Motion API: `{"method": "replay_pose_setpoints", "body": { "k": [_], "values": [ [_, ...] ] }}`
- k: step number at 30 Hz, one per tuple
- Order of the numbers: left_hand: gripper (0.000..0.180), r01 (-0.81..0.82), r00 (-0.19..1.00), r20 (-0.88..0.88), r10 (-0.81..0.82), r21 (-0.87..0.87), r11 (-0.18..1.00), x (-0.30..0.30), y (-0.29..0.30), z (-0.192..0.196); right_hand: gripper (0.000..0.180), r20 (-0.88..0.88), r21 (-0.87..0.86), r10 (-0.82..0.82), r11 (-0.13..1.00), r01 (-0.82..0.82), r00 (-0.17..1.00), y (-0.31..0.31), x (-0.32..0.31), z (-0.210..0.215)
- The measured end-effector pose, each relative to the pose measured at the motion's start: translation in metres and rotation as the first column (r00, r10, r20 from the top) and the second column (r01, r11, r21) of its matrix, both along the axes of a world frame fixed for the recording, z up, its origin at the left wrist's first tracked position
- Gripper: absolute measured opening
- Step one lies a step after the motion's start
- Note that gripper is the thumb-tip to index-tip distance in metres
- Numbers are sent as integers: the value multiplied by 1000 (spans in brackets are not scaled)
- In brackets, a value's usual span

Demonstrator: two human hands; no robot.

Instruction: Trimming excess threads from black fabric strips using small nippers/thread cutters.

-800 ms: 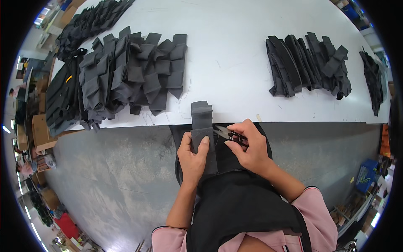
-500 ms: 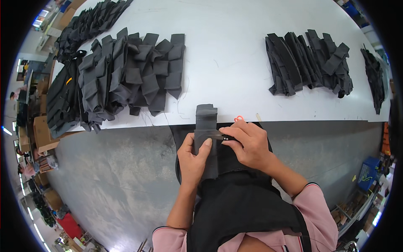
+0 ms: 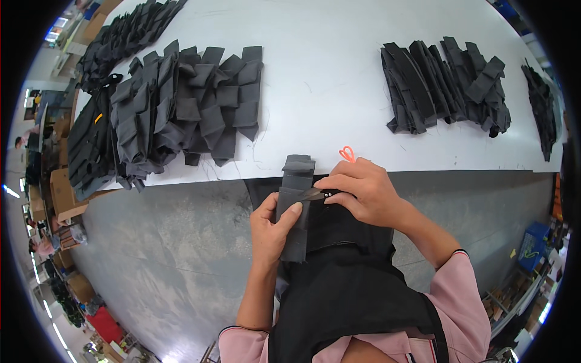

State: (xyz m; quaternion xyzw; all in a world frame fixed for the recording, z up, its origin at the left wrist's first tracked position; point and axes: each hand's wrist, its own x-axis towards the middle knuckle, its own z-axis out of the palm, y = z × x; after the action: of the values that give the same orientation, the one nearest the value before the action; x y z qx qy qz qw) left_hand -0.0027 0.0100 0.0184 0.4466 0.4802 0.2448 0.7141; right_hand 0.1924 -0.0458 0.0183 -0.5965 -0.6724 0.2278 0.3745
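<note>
A dark grey folded fabric strip [image 3: 296,181] hangs over my lap at the table edge, its upper end beside the white tabletop. My left hand [image 3: 269,230] grips it at the left side, thumb pressed on its face. In my right hand [image 3: 363,190] is a pair of thread snips [image 3: 313,195], with the pointed metal blades lying across the strip just above my left thumb. An orange loop [image 3: 347,153] sticks out beyond the knuckles of that hand; whether it belongs to the snips is hidden.
On the white table [image 3: 321,78], a large heap of similar grey strips [image 3: 187,109] lies at left, beside a black fabric piece [image 3: 91,139]. Another pile [image 3: 445,88] sits at right, with a dark bundle [image 3: 540,112] further over. Loose threads dot the tabletop.
My right hand has shifted slightly right and up, the blades now angled down-left and more exposed. The strip has tilted a little, and the orange loop shows more fully.
</note>
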Motion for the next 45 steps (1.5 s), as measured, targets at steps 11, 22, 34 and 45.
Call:
{"method": "replay_pose_setpoints", "body": {
  "k": [11, 22, 34, 45],
  "values": [
    [12, 97, 995, -28, -97, -5, 995, -7, 0, -5, 25, 85, -9, 87, 996, -87, 993, 4, 11, 5],
    [14, 196, 979, -35, -200, -95, 976, -11, 3, -4, 22, 46, -102, 323, 943, -318, 945, 10, 28, 6],
    [13, 45, 996, -81, -41, 60, 997, -5, -9, -15, 30, -223, -96, -166, 984, 148, 960, -17, -13, -3],
    [14, -27, 993, -101, 60, 299, 954, 7, -24, -26, 35, -124, 33, -204, 977, 209, 971, -20, -43, -7]
  ]
}}
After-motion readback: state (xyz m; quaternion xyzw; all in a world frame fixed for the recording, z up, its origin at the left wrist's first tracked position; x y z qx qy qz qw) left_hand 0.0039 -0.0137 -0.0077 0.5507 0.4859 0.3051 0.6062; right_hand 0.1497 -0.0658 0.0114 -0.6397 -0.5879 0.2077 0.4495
